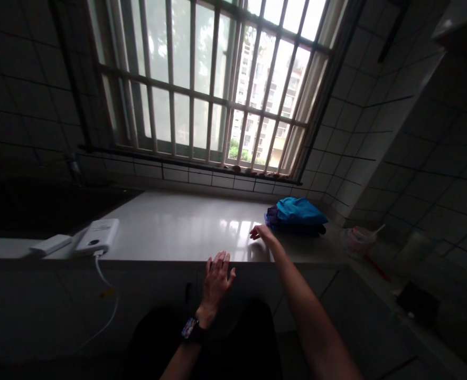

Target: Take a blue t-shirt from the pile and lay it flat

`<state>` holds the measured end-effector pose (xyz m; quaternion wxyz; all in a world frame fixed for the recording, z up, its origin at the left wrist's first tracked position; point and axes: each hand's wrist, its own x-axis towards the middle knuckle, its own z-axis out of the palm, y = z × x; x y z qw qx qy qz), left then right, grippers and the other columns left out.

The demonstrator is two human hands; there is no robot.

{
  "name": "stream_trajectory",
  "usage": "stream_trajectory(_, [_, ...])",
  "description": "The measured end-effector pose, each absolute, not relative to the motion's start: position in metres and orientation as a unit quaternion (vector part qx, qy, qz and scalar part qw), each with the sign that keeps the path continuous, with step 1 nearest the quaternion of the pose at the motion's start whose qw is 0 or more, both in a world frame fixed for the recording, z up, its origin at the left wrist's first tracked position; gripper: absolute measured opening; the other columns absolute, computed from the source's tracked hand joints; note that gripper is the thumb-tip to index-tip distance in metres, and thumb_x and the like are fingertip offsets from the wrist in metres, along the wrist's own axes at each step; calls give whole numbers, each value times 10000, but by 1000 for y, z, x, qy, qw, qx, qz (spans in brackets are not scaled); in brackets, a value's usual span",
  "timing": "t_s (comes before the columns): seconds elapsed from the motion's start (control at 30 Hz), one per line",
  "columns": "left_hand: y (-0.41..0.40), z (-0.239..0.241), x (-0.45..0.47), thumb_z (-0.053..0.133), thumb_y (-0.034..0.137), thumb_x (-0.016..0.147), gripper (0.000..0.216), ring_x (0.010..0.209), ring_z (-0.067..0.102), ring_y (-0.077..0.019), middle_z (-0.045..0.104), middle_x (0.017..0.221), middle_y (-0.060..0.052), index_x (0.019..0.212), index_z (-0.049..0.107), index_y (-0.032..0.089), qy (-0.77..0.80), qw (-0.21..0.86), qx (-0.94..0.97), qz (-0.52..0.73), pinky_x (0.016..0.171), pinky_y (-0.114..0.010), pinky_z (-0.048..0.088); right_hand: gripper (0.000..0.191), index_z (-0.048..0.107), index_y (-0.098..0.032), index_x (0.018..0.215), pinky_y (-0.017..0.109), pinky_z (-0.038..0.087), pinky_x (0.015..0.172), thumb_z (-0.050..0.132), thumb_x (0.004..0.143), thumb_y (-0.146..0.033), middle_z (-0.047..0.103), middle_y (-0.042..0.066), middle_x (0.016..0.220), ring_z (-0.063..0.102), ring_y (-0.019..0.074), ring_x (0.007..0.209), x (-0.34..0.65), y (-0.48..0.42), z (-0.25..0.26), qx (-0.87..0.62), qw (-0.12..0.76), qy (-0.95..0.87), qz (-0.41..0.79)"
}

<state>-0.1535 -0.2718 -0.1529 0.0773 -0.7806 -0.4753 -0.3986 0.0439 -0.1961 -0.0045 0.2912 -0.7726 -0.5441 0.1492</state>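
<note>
My left hand [216, 281], with a smartwatch [190, 328] on its wrist, is held at the front edge of the white countertop [170, 227]. Its fingers are spread and nothing is in them. My right hand [262, 233] reaches over the counter, its fingers loosely bent and apart, holding nothing I can see. Just beyond it, to the right, lies a folded pile of cloth, bright blue [301, 211] on top with dark and purple fabric below. Whether the right fingertips touch the counter I cannot tell.
At the left of the counter sits a white power bank [99, 236] with a cable hanging down, beside a smaller white box [51, 245]. A dark sink [39, 206] lies behind them. A pinkish container [359, 240] stands at the right. A barred window [213, 84] is ahead.
</note>
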Motion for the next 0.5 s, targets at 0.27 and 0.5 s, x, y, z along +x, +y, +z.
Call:
stream_trajectory(0.27, [-268, -160, -159, 438, 299, 976, 457, 1345, 565, -277, 641, 1411, -142, 1389, 604, 196, -460, 97, -788, -397, 1168, -481, 384, 455, 544, -58, 1366, 383, 451, 1016, 518, 983, -302, 529, 299, 1418, 563, 321, 1309, 128, -201, 64, -846, 307, -434, -35])
stream_trajectory(0.5, [-270, -155, -158, 422, 303, 983, 468, 1340, 573, -285, 645, 1404, -157, 1387, 604, 152, -465, 102, -791, -385, 1158, -479, 393, 167, 723, -147, 1040, 406, 483, 987, 627, 932, -231, 712, 218, 1199, 660, 330, 1191, 154, -202, 57, -859, 238, -454, 14])
